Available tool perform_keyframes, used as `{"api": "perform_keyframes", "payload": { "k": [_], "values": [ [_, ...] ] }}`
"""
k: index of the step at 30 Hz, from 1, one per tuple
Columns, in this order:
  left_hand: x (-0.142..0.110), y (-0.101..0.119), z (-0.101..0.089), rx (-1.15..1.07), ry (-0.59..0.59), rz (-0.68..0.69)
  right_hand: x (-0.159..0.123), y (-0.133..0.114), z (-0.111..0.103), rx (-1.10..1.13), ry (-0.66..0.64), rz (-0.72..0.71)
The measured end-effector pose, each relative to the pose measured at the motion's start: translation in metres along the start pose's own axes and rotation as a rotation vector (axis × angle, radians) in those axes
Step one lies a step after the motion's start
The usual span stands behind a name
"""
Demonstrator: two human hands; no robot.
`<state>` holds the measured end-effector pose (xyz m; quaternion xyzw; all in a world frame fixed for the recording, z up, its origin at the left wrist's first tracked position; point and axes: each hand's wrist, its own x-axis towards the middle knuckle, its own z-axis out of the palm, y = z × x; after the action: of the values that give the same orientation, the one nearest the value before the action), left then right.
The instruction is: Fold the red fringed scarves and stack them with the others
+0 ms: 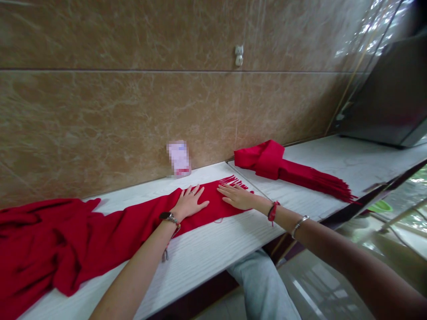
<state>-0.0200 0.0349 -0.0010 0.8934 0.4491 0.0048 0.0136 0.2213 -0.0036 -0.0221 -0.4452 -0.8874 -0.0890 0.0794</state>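
Observation:
A long red scarf [133, 224] runs along the white table, bunched in loose folds at the left and flat toward its fringed end. My left hand [189, 203] lies flat on the smooth part with its fingers spread. To its right, my right hand [236, 197] rests on the cloth close to the fringe, fingers stretched out and pointing left. Part of the fringe is hidden behind that hand. Neither hand grips the fabric. Farther right lies a second red scarf [270, 162], folded over itself like a knot, its fringed tail reaching toward the front edge.
The white tabletop [213, 242] meets a brown marbled wall [116, 124]. A blurred-out upright rectangle [180, 160] leans against the wall. A dark grey box-shaped appliance [383, 93] stands at the far right. Below the front edge shows my leg [263, 284]; a green basin [380, 206] is lower right.

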Motion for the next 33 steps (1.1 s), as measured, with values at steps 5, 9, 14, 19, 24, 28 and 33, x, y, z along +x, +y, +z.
{"api": "perform_keyframes", "payload": {
  "k": [5,9,14,19,24,28,33],
  "values": [
    [0.000,0.000,0.000,-0.010,0.003,0.009,-0.033,0.025,-0.004,-0.172,-0.041,-0.053],
    [0.000,0.000,0.001,0.001,0.013,0.013,-0.026,0.031,-0.013,-0.242,-0.032,0.066],
    [0.001,0.000,0.003,0.016,0.029,0.011,0.023,0.016,-0.010,-0.110,0.058,0.135],
    [-0.005,0.007,-0.007,0.077,0.135,0.051,0.045,0.010,0.007,-0.002,-0.036,0.184],
    [-0.029,0.035,-0.035,0.204,0.207,0.269,0.041,0.013,-0.001,0.129,0.038,0.212],
    [-0.051,0.055,-0.046,0.150,0.076,0.398,0.024,0.013,-0.033,0.302,0.157,0.009],
    [-0.056,0.054,-0.040,0.124,0.020,0.348,-0.012,0.006,-0.062,0.456,0.018,-0.324]
  ]
}}
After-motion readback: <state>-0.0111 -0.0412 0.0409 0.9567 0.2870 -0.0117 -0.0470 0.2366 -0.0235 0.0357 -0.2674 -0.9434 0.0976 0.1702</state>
